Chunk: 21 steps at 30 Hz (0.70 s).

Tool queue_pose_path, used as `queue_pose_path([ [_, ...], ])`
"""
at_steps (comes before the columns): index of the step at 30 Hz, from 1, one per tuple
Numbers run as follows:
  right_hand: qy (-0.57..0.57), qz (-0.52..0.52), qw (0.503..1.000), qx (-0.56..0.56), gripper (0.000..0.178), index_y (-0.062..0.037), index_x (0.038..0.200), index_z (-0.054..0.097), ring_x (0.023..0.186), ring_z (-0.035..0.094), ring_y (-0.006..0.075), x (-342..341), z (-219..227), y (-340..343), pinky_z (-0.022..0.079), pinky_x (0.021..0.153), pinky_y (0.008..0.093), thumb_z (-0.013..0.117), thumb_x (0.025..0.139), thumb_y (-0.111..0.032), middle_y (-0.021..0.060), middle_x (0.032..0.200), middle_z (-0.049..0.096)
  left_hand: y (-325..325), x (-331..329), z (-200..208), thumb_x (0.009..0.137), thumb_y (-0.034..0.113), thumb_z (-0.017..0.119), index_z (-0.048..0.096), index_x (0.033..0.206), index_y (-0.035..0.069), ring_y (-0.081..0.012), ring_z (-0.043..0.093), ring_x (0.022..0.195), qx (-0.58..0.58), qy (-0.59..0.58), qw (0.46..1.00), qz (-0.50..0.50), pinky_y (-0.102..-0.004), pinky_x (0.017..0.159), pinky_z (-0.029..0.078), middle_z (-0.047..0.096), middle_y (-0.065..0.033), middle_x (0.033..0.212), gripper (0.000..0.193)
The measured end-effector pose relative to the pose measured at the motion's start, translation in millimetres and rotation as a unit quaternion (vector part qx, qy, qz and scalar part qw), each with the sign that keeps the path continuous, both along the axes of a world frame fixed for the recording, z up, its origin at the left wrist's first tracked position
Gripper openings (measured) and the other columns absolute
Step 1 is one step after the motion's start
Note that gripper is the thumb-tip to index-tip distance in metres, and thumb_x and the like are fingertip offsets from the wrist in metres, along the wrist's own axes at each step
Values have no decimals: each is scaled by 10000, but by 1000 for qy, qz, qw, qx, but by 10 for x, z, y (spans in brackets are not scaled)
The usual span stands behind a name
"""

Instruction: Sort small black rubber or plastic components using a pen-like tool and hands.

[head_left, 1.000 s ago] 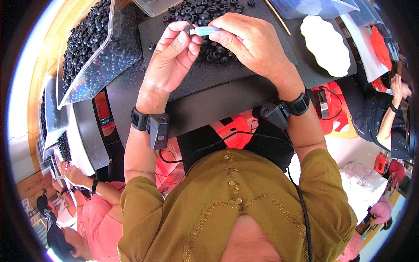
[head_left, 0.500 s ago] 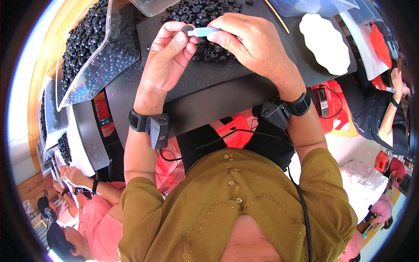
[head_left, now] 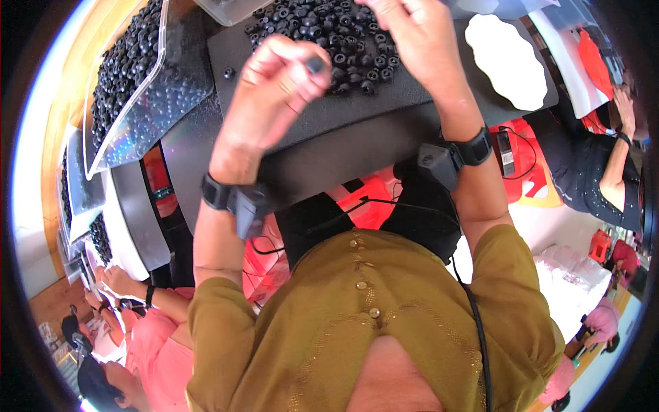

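Note:
My left hand [head_left: 278,93], blurred by motion, is closed with a small round black piece [head_left: 315,64] between thumb and fingers. It hovers over the near left edge of a heap of black ring-shaped parts [head_left: 347,51] on a dark mat [head_left: 295,130]. At the top edge of the picture, my right hand [head_left: 422,44] is above the far right side of the heap. Its fingers look drawn together, but the tips are cut off, so anything they hold is out of sight. The light blue tool is not visible.
A clear bin [head_left: 161,89] full of black parts stands at the left. One loose part [head_left: 228,72] lies near it. To the right is a white scalloped-edge plate or mat [head_left: 508,62]. Co-workers sit at both sides. A black cable [head_left: 473,309] runs down my front.
My hands have parted. The right went up and away to the far edge, and the tool left view. The left turned, still pinching the black piece, and came slightly nearer.

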State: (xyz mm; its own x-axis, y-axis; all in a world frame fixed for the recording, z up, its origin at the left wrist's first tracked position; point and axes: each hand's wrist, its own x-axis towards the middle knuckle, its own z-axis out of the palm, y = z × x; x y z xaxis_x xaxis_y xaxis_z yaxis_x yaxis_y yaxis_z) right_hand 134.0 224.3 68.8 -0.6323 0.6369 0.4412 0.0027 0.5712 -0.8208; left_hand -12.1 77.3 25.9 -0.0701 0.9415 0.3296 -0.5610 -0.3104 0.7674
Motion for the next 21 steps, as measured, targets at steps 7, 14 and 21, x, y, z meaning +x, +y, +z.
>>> queue_pose_path([
  [7, 127, 210, 957, -156, 259, -24, 912, 675, 657, 566, 72, -107, -236, -142, 432, 597, 244, 672, 872, -280, 8, 701, 629, 13, -102, -64, 920, 83, 590, 585, 1022, 62, -145, 598, 907, -47, -76, 996, 19, -244, 797, 514, 620, -68, 1030, 105],
  [14, 96, 226, 952, -182, 200, -50, 841, 636, 671, 513, 29, -150, -307, -219, 400, 599, 202, 725, 829, -228, -15, 743, 613, 18, -65, -94, 922, 91, 587, 587, 1022, 66, -136, 616, 905, -60, -20, 997, 39, -246, 825, 526, 633, -41, 1010, 103],
  [21, 88, 273, 935, -211, 166, -57, 889, 642, 671, 514, 32, -113, -307, -153, 398, 592, 199, 711, 836, -198, -31, 741, 603, 21, -85, -167, 921, 88, 586, 601, 1044, 71, -131, 616, 905, -70, -68, 995, 16, -244, 823, 528, 640, -48, 997, 125],
])
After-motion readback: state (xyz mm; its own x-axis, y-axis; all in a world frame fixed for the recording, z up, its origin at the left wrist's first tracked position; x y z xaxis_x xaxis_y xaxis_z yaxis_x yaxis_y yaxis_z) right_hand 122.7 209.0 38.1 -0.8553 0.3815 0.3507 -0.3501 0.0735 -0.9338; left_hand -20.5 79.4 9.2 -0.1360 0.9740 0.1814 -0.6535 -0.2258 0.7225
